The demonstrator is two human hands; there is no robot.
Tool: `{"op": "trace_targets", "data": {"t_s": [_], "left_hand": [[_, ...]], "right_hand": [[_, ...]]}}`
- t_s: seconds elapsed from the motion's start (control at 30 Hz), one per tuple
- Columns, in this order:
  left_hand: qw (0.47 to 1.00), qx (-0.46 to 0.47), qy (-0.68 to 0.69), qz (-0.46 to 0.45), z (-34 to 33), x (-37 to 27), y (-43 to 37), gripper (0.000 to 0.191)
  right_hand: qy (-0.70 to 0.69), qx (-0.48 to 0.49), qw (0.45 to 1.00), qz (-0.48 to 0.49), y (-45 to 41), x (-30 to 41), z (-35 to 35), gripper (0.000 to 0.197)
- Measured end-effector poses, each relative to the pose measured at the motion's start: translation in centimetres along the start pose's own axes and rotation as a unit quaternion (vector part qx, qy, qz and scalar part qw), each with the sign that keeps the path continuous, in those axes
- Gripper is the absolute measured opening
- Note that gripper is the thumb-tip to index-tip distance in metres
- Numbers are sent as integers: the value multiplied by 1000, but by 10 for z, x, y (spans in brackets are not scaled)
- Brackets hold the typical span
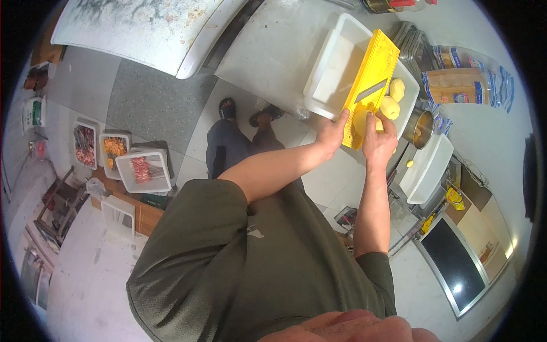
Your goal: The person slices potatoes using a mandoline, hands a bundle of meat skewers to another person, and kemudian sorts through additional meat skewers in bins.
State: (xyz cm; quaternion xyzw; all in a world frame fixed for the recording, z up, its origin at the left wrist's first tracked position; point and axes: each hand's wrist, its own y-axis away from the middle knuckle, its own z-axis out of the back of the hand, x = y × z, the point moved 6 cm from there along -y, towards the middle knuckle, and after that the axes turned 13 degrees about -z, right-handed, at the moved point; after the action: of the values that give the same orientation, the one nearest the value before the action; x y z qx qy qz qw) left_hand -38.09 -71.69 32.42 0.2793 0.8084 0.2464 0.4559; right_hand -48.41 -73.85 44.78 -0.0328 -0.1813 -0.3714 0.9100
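Note:
A yellow slicer board (372, 77) with a slanted metal blade (371, 90) lies across a white plastic tub (318, 75). My left hand (332, 133) grips the board's left edge near its lower end, thumb on top. Under the fingers of my right hand (380, 143), a peeled potato (361, 123) is held against the board below the blade. Two more peeled potatoes, one upper (397, 89) and one lower (389, 107), sit in the tub right of the board. My right fingers partly cover the held potato. The board hides part of the tub's inside.
A metal pot (419, 129) and another white tub (429, 171) stand at the right, near plastic-wrapped packages (455, 85). Stacked metal trays (412, 47) are behind the potatoes. At far left are tubs of skewered meat (141, 169). A worn white surface (128, 25) juts in at upper left.

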Motion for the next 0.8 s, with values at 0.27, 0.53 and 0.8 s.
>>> {"op": "trace_targets", "data": {"t_s": [0.27, 0.53, 0.8], "left_hand": [[998, 57, 20, -27, 1, 19, -7, 40], [983, -20, 34, -178, -6, 12, -8, 36], [989, 38, -48, -138, -6, -4, -2, 41]], "right_hand": [[-6, -2, 1000, -6, -2, -3, -3, 37], [-16, 2, 1000, -2, -9, -3, -1, 37], [-12, -4, 1000, -4, -9, -6, 0, 35]]}}
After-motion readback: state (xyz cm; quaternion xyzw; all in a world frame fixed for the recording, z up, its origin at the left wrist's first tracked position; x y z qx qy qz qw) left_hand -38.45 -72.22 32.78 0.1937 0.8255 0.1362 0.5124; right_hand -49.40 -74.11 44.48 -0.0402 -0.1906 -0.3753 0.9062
